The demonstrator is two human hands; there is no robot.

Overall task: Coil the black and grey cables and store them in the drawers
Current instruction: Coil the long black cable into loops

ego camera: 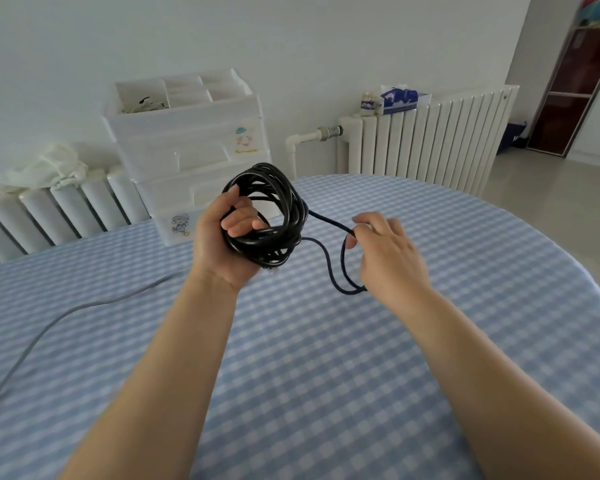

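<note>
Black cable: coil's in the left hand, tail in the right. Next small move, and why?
Probably wrap the loose tail onto the black coil. The left hand grips the coil, the right hand pinches the slack, and one hanging loop remains unwound.

Grey cable [42,327] cut off at the left edge, black cable [267,216] partly hidden inside the left grip [222,237], its tip lost behind the right grip [385,244], drawers [187,147] partly behind the coil.
</note>
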